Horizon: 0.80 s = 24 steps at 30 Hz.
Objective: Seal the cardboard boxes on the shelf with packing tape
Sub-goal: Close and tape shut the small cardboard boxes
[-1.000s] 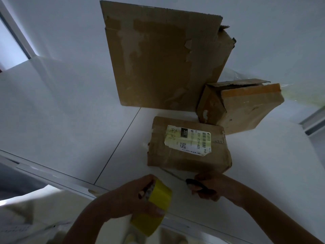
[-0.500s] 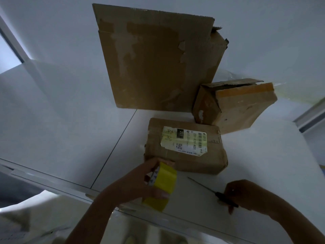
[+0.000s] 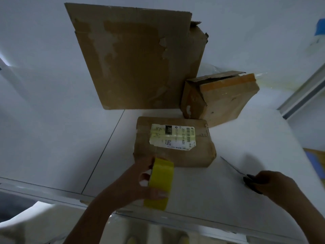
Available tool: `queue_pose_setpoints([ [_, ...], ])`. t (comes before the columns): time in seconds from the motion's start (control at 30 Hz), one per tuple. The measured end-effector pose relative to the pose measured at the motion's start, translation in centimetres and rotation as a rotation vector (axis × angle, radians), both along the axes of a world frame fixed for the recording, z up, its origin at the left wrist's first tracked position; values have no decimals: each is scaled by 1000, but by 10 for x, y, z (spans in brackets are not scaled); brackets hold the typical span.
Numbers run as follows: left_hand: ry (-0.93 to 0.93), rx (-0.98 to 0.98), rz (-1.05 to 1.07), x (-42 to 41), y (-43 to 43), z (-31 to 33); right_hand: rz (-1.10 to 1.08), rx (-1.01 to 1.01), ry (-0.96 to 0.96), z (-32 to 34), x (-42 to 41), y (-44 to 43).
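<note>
Distance is opening between the two hands. A second ago the right grip [image 3: 274, 185] was working close against the near face of the small brown cardboard box with the white shipping label [image 3: 174, 143], right beside the tape. Now it is sitting well off to the right, fingers curling round the handle of a black-handled thin-bladed cutting tool [image 3: 250, 183] whose blade is lying flat on the white shelf [image 3: 52, 138]. Whether that tool is scissors or a knife is not showing clearly. Meanwhile the left grip [image 3: 133, 184], clasping the yellow roll of packing tape [image 3: 161, 184] around its rim, has been climbing from the shelf's front edge toward the box.

Judging from that, the cutting is probably pausing or finishing, and the roll is being brought in to lay a strip on this box. No fresh strip is showing stretched from roll to cardboard.

The roll is standing on edge, its upper rim reaching the lower left corner of the labelled box's near face; whether it is touching or just short of it is not clear. Behind, the large flat brown cardboard box [image 3: 137, 59] is standing upright, and the tilted brown box with the orange-taped edge [image 3: 219, 97] is sitting with a flap gaping, both well apart from either grip.
</note>
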<state>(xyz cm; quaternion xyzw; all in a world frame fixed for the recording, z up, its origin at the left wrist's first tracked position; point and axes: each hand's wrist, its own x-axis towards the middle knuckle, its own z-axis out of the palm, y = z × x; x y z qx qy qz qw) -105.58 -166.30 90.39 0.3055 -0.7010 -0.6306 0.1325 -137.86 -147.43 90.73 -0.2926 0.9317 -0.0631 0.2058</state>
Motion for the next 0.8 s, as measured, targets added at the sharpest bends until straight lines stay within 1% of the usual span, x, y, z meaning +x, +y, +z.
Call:
queue_pose_setpoints([
  [0.1, 78, -29, 32, -10, 3, 7, -32, -102, 108, -14, 0, 3],
  [0.2, 132, -48, 55, -19, 7, 9, -104, -166, 157, -19, 3, -1],
  [0.37, 244, -53, 92, -41, 15, 13, -106, -219, 182, -29, 10, -10],
  [0.57, 262, -98, 68, -65, 21, 19, -112, -164, 219, -49, 20, -11],
  [0.67, 274, -55, 73, -73, 26, 16, -36, -144, 270, -61, 27, -8],
  [0.8, 287, -1, 153, -82, 33, 13, -40, -144, 277, -63, 23, -4],
])
